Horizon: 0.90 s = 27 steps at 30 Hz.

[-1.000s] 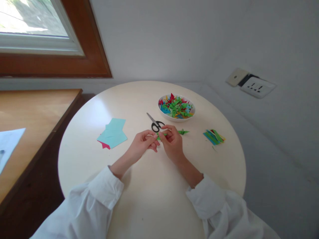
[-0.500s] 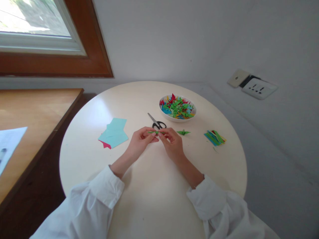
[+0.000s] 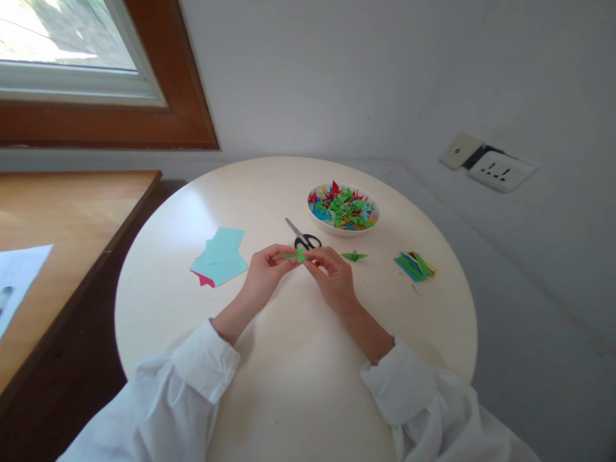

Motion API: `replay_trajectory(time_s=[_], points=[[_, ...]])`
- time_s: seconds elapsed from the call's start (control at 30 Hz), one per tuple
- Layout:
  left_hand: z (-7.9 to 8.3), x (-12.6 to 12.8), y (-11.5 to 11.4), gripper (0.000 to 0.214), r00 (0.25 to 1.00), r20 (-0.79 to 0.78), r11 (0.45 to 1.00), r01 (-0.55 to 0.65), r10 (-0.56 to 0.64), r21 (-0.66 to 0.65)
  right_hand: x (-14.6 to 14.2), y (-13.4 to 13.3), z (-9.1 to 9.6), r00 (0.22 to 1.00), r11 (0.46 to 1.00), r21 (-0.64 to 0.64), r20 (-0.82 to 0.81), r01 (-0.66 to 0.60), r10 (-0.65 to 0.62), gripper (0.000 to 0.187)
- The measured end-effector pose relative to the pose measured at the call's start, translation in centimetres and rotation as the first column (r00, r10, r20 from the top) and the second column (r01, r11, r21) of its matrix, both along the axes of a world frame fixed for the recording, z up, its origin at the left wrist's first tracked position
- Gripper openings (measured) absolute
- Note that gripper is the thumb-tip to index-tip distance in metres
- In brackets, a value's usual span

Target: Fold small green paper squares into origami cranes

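Between my fingertips, over the middle of the round table, is a small green paper crane (image 3: 301,255) with its folded wings showing. My left hand (image 3: 267,269) pinches its left end, and my right hand (image 3: 332,273) pinches the right end; both are closed. Just beyond the fingers lie scissors (image 3: 308,242) with black handles, blades pointing away to the left. Another green paper crane (image 3: 355,256) rests on the table a little right of my right hand.
A white bowl (image 3: 337,231) heaped with colourful paper cranes stands behind the scissors. Light blue paper sheets (image 3: 224,263) lie at left with a pink piece (image 3: 206,281) under them. Cut paper strips (image 3: 414,267) are piled at right. A wooden desk (image 3: 72,199) is beyond the round table (image 3: 298,385).
The fingers have shifted slightly and the green crane has turned, so more of its folded wings shows. Everything else lies as before.
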<state>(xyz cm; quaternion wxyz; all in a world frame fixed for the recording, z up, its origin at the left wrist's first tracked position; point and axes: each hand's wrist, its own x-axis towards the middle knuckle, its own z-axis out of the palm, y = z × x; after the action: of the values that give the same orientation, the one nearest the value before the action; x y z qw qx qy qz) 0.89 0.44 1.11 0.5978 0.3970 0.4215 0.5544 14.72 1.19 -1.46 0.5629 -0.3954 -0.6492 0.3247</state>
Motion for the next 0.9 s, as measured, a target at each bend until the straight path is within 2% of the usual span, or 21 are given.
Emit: replay_trajectory(time_s=[0.4, 0.67, 0.9], points=[[0.06, 0.06, 0.02, 0.026, 1.0, 0.024, 0.999, -0.013, 0.014, -0.039, 0.03, -0.15, 0.33, 0.996, 0.996, 0.091, 0.083, 0.004, -0.012, 0.008], [-0.11, 0.09, 0.02, 0.024, 1.0, -0.008, 0.999, -0.027, 0.026, -0.03, 0.16, -0.14, 0.27, 0.983, 0.994, 0.104, 0.174, 0.032, -0.05, 0.01], [-0.21, -0.1, -0.05, 0.018, 0.977, -0.206, 0.998, -0.039, 0.047, 0.044, -0.14, -0.2, 0.28, 0.985, 0.998, 0.04, 0.162, 0.05, -0.056, 0.009]])
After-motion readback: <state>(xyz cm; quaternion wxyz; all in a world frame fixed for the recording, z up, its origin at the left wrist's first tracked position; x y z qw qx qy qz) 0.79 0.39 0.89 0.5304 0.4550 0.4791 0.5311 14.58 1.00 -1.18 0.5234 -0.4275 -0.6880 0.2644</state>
